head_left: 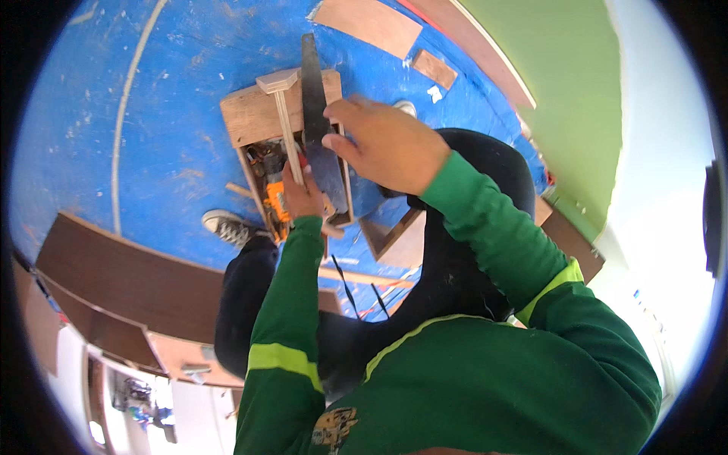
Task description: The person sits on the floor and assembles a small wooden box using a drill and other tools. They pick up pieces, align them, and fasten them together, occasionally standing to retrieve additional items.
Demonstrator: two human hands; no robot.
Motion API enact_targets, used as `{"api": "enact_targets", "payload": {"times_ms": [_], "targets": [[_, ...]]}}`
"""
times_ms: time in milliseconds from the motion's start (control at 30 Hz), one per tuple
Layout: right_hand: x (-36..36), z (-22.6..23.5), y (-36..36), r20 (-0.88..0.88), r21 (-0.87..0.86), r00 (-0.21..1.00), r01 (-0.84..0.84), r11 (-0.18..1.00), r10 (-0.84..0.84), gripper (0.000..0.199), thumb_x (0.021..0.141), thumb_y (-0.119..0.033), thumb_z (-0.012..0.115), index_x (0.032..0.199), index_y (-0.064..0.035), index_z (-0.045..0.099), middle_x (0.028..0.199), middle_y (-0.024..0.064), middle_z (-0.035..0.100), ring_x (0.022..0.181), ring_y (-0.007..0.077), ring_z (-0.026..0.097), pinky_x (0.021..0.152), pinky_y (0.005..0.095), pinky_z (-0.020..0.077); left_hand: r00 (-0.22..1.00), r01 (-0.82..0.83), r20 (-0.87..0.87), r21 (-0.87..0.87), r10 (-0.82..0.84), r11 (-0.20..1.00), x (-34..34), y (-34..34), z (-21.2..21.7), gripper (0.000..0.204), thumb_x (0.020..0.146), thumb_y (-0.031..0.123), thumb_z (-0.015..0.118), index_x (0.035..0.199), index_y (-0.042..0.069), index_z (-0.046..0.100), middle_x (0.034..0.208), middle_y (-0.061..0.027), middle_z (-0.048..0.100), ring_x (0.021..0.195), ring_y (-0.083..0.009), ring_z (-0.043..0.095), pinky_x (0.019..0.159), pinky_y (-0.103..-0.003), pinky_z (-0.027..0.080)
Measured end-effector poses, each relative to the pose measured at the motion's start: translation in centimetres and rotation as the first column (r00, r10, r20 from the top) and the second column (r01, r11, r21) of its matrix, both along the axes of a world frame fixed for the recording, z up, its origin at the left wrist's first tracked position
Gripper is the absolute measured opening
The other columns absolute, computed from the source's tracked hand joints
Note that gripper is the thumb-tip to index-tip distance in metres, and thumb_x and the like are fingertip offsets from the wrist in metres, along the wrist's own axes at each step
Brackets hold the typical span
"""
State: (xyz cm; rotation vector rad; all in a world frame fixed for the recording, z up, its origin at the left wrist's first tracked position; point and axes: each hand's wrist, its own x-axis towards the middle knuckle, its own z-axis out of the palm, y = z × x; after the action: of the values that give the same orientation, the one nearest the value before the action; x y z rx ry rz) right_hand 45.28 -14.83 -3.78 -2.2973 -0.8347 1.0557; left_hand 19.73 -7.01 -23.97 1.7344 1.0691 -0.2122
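My left hand [302, 199] is closed around the lower end of a narrow plywood strip [286, 129]. An angled wooden block [276, 80] caps the strip's far end. Beside the strip lies a handsaw [311, 91], its dark blade pointing away from me and its wide end near my left wrist. My right hand [388, 144] hovers at the blade's right edge, with thumb and forefinger apart; whether they touch the blade I cannot tell. Beneath everything is a wooden box [241, 121] with an orange power drill [276, 193] and other tools inside, partly hidden.
A blue sheet [174, 136] covers the floor. A plywood sheet [369, 24] and a small wood offcut [434, 68] lie at the far right. Dark brown panels [136, 273] stand at the left, and an open wooden frame [394, 239] sits near my knee. A green wall [576, 98] rises on the right.
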Motion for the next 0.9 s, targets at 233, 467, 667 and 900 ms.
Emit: {"api": "enact_targets", "payload": {"times_ms": [233,467,667,900], "targets": [[2.5,-2.1,0.4,0.248,-0.011,0.943,-0.228,0.974,0.223,0.028,0.096,-0.025,0.065,0.109,-0.0011,0.058,0.098,0.0231,0.065,0.089,0.0442,0.066,0.077,0.0543,0.0529,0.999,0.026,0.038,0.199,-0.034,0.980,1.5,-0.2,1.3,0.038,0.104,0.022,0.060,0.136,0.002,0.057,0.118,-0.0237,0.069,0.108,-0.0441,0.067,0.090,-0.048,0.053],[1.4,-2.1,0.6,0.451,0.157,0.824,-0.451,0.878,0.343,0.034,0.100,-0.028,0.064,0.119,0.0003,0.063,0.093,0.0209,0.068,0.085,0.0362,0.069,0.076,0.0439,0.0530,0.998,-0.029,0.061,0.218,0.016,0.976,0.5,-0.8,1.1,0.036,0.102,0.025,0.061,0.134,0.008,0.058,0.112,-0.0266,0.070,0.104,-0.0482,0.066,0.088,-0.052,0.054],[0.2,0.9,-3.0,0.485,0.197,0.796,-0.503,0.841,0.362,0.031,0.100,-0.028,0.057,0.107,0.0006,0.065,0.099,0.0284,0.069,0.095,0.0484,0.066,0.086,0.0576,0.0524,0.963,-0.015,0.222,0.608,-0.152,0.794,-0.3,-1.2,1.0,0.050,0.095,0.026,0.070,0.139,0.005,0.056,0.129,-0.0245,0.062,0.118,-0.0445,0.060,0.099,-0.050,0.049],[-1.6,10.8,-10.9,0.593,0.320,0.789,-0.413,0.853,0.160,0.039,0.094,-0.032,0.070,0.111,0.0038,0.071,0.091,0.0219,0.072,0.091,0.0334,0.072,0.080,0.0445,0.0554,0.872,0.283,0.069,0.736,-0.484,0.615,3.5,-6.5,1.5,0.077,0.087,0.027,0.078,0.150,0.003,0.040,0.137,-0.0266,0.053,0.124,-0.0446,0.054,0.106,-0.051,0.046]]}}
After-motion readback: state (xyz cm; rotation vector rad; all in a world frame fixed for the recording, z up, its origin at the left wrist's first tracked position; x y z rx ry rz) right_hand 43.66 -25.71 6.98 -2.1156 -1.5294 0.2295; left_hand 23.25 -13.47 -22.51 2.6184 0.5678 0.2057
